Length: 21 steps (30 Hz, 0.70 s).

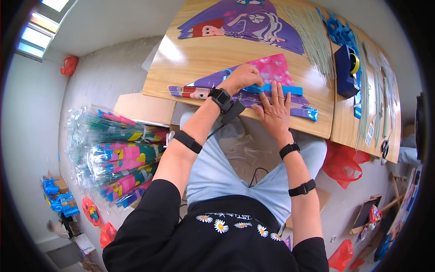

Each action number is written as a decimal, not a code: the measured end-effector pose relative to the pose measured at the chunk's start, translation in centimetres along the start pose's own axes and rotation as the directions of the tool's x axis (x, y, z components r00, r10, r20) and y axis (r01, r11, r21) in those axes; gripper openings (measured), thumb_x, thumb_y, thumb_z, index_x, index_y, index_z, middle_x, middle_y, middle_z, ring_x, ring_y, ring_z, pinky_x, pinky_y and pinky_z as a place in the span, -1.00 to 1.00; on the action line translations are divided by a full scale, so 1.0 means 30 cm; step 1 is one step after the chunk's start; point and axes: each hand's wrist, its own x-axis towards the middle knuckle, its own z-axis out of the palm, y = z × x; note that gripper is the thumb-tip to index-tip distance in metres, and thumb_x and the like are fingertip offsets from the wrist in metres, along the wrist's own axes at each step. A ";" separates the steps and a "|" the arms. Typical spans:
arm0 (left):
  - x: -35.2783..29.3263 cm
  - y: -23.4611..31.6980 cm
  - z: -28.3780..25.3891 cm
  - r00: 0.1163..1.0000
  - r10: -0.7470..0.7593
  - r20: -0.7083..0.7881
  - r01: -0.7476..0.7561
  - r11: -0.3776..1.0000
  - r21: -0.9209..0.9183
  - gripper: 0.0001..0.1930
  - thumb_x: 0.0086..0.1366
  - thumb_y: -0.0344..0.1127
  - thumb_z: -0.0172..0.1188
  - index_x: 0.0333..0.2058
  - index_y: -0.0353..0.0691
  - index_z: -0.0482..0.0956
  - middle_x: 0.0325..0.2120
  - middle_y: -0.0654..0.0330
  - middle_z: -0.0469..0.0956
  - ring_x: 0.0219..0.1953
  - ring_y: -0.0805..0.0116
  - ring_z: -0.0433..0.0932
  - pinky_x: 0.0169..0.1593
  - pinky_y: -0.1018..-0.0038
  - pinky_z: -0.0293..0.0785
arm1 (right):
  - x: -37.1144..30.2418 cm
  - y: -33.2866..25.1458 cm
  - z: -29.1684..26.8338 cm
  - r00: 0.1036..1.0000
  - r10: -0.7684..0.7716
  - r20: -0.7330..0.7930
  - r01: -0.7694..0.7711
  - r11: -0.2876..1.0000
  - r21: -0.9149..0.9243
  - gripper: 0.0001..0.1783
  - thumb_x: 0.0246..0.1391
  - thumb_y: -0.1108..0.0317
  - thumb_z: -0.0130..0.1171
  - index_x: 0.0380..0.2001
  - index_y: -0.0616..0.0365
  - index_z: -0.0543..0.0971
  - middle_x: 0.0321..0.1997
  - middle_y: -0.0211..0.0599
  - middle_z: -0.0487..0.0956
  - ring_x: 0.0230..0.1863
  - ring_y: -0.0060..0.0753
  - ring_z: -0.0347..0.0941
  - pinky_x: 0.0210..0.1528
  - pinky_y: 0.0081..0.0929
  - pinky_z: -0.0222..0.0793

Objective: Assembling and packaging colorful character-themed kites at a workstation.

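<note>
A purple and pink printed plastic sheet [274, 67] lies partly folded at the near edge of the wooden table [204, 56]. Across it runs a flat blue strip [293, 90]. My left hand [242, 79] is closed, its fingertips pinched at the strip over the sheet. Flat on the strip and the sheet's near fold rests my right hand [275, 108], fingers spread. The fold shows a printed figure at its left end and a shiny blue end on the right. My left fingers hide part of the strip.
Farther back lie a stack of purple printed sheets [253, 28] and many thin pale rods [308, 36]. To the right are a tape dispenser [346, 72], blue strips [340, 31] and scissors [385, 148]. Plastic-wrapped bundles [122, 154] stand at left; a red bag [345, 165] hangs at right.
</note>
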 end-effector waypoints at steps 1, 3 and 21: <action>0.006 -0.008 0.006 0.999 0.003 -0.032 -0.001 0.998 0.066 -0.86 -0.04 -0.33 0.32 -0.59 -0.28 0.61 -0.60 0.28 0.53 -0.48 0.52 0.42 -0.36 0.50 0.30 | -0.001 0.000 -0.002 1.000 0.005 0.004 -0.005 1.000 0.010 -0.34 0.21 -0.26 -0.05 0.29 -0.25 0.41 0.51 -0.03 0.03 0.54 -0.04 -0.15 0.47 0.16 -0.32; 0.009 -0.007 0.016 0.998 0.008 -0.056 0.000 0.991 0.133 -0.85 -0.04 -0.33 0.32 -0.59 -0.29 0.61 -0.60 0.27 0.53 -0.48 0.51 0.41 -0.36 0.50 0.30 | -0.002 0.004 -0.007 1.000 0.017 0.010 -0.017 1.000 0.019 -0.34 0.20 -0.27 -0.05 0.27 -0.23 0.44 0.51 -0.03 0.03 0.54 -0.05 -0.15 0.47 0.15 -0.33; -0.012 -0.055 0.010 0.996 0.070 -0.053 -0.046 0.932 0.360 -0.56 0.17 -0.01 0.37 -0.60 -0.27 0.49 -0.69 0.38 0.30 -0.57 0.59 0.22 -0.47 0.49 0.18 | 0.002 0.005 0.002 0.999 0.040 -0.012 -0.040 0.999 0.021 -0.02 0.17 -0.29 -0.02 0.40 0.25 0.11 0.51 -0.06 0.07 0.54 -0.10 -0.13 0.49 0.10 -0.34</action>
